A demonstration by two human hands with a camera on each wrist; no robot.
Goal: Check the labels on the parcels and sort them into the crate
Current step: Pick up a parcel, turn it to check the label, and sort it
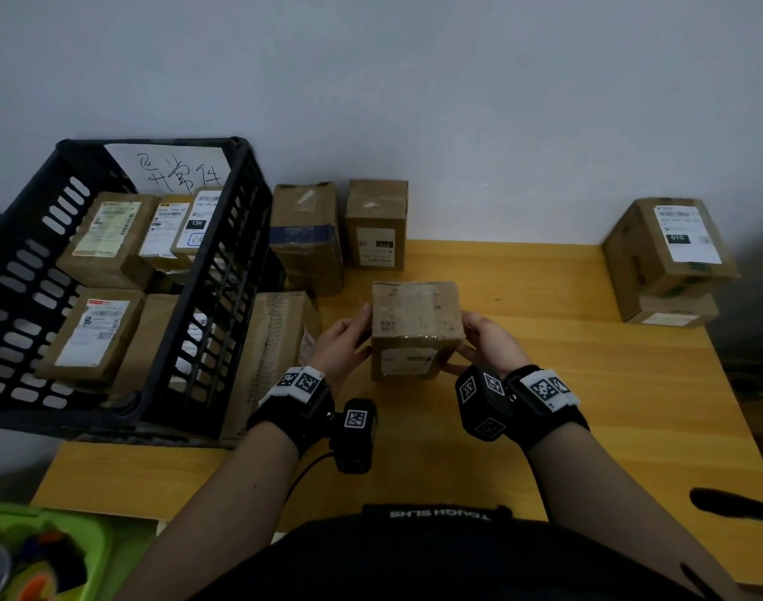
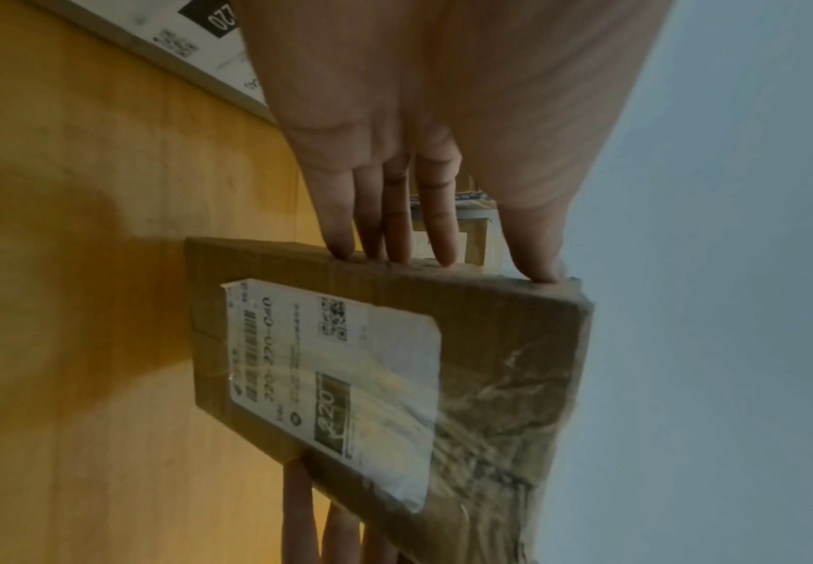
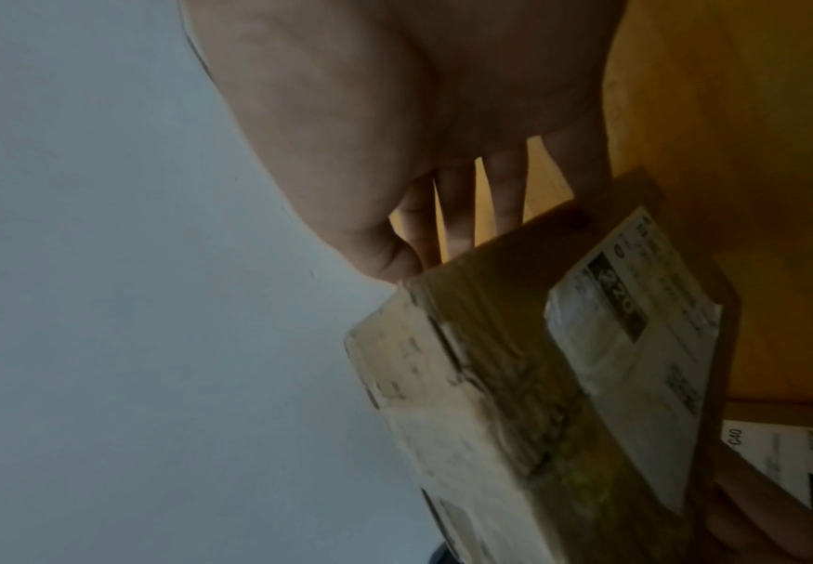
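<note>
I hold a brown cardboard parcel (image 1: 414,323) between both hands over the yellow table, just in front of me. My left hand (image 1: 345,344) grips its left side, fingers (image 2: 394,229) behind the edge and thumb at the top corner. On the opposite side my right hand (image 1: 486,340) grips the same way, its fingers (image 3: 505,198) going behind the box. The parcel's white label (image 2: 336,381) on the near face reads 220. The black slatted crate (image 1: 223,262) stands to the left with several labelled parcels (image 1: 106,236) inside.
Two parcels (image 1: 306,236) (image 1: 377,223) stand against the wall behind the held one. A larger box (image 1: 271,340) leans by the crate, its label also showing 220. Two stacked parcels (image 1: 670,245) sit at the table's right end. A green bin (image 1: 45,548) lies low left.
</note>
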